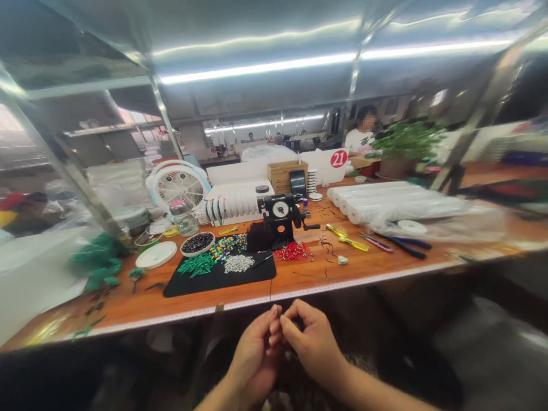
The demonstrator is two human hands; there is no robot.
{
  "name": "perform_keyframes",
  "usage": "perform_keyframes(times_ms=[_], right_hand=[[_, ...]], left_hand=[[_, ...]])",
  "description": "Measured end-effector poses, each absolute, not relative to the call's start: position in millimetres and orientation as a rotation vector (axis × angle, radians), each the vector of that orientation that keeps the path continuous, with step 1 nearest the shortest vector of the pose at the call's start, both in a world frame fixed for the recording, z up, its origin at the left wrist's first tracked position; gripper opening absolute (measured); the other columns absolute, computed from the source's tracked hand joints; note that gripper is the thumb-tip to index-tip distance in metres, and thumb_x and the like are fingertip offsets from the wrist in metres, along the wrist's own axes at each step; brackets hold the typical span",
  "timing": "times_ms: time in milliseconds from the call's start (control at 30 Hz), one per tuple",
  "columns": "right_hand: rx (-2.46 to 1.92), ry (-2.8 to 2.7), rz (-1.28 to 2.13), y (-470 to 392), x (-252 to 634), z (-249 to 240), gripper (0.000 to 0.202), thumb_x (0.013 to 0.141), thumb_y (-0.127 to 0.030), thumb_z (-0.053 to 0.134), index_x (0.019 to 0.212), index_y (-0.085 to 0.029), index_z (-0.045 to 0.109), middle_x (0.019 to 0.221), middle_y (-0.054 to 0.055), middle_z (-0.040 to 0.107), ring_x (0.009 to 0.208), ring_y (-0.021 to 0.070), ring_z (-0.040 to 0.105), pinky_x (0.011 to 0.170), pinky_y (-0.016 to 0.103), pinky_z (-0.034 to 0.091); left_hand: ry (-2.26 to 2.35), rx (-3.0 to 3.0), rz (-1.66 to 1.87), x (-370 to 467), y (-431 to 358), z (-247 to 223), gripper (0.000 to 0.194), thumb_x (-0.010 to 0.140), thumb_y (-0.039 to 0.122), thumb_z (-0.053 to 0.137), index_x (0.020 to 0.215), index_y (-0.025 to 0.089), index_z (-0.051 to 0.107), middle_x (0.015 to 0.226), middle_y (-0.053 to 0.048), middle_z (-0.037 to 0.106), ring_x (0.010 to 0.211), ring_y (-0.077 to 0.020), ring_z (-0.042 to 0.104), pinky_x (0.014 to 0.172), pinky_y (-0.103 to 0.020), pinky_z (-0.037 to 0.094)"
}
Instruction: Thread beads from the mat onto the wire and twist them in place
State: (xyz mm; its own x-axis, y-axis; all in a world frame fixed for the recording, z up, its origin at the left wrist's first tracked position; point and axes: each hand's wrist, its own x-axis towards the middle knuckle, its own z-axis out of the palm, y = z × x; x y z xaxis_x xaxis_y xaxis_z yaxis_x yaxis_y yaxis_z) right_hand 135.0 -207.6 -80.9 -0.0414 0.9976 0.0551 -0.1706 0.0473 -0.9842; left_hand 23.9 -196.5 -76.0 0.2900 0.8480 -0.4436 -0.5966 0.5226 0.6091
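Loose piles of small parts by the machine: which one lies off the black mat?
The red pile, on the wooden tabletop right of the black mat; the green pile, silvery pile and multicoloured pile lie on the mat.

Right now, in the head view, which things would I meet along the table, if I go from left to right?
White round disc → dark beads → silvery beads → thin dark cord → red pieces → small white lump → dark-handled pliers

Right of the cardboard box [279, 174], a white panel [320, 166] bears a red disc [338, 158] reading "21" in white. Printing [282, 189] on the box's front is too blurred to read; so is the measuring strip [308, 290] in front of it.
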Motion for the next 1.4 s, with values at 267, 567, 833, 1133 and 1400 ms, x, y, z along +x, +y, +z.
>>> perform_keyframes(times_ms=[267,567,833,1133,1400], right_hand=[[-1.031,-1.046,1.433,-201.4,135.1,-78.6,0.038,0.075,-0.049,0.06,0.06,-0.016,0.047,0.048,-0.001,0.056,0.039,0.0094,0.052,0.037,0.018,0.039],[-1.018,-1.009,1.612,-205.1,161.1,-92.2,0.039,0.069,-0.048,0.067,0.061,-0.016,0.046,0.043,-0.008,0.043,0.035,0.0043,0.036,0.035,0.016,0.029],[-1.003,-0.992,1.66,-202.7,147.3,-93.8,0.039,0.073,-0.05,0.062,0.061,-0.015,0.048,0.042,-0.007,0.043,0.034,0.0041,0.034,0.034,0.017,0.029],[-1.002,-0.919,1.612,-202.9,144.3,-91.2,0.042,0.073,-0.049,0.063,0.057,-0.016,0.043,0.043,-0.006,0.045,0.033,0.0029,0.034,0.034,0.016,0.028],[-0.966,-0.825,1.821,-212.6,158.4,-92.8,0.033,0.068,-0.04,0.068,0.062,-0.017,0.045,0.045,-0.007,0.043,0.035,0.0042,0.034,0.033,0.016,0.028]], left_hand=[[0.833,0.488,0.962,27.6,-199.3,-78.7,0.045,0.057,0.041,0.078,0.05,0.015,0.041,0.04,0.006,0.034,0.039,-0.0046,0.03,0.037,-0.014,0.018],[0.864,0.614,0.976,26.2,-195.3,-80.7,0.041,0.063,0.041,0.073,0.056,0.015,0.043,0.042,0.007,0.033,0.039,-0.0033,0.019,0.038,-0.016,0.014],[0.866,0.609,0.949,24.8,-198.2,-83.6,0.045,0.059,0.045,0.075,0.053,0.014,0.043,0.043,0.006,0.034,0.04,-0.0036,0.025,0.038,-0.015,0.015],[0.837,0.574,0.972,26.5,-198.0,-89.1,0.04,0.06,0.04,0.076,0.056,0.012,0.048,0.045,0.005,0.038,0.04,-0.003,0.026,0.037,-0.014,0.015],[0.861,0.471,0.985,16.0,-197.7,-85.0,0.034,0.059,0.032,0.079,0.061,0.012,0.051,0.046,0.007,0.037,0.038,-0.0019,0.021,0.037,-0.013,0.014]])
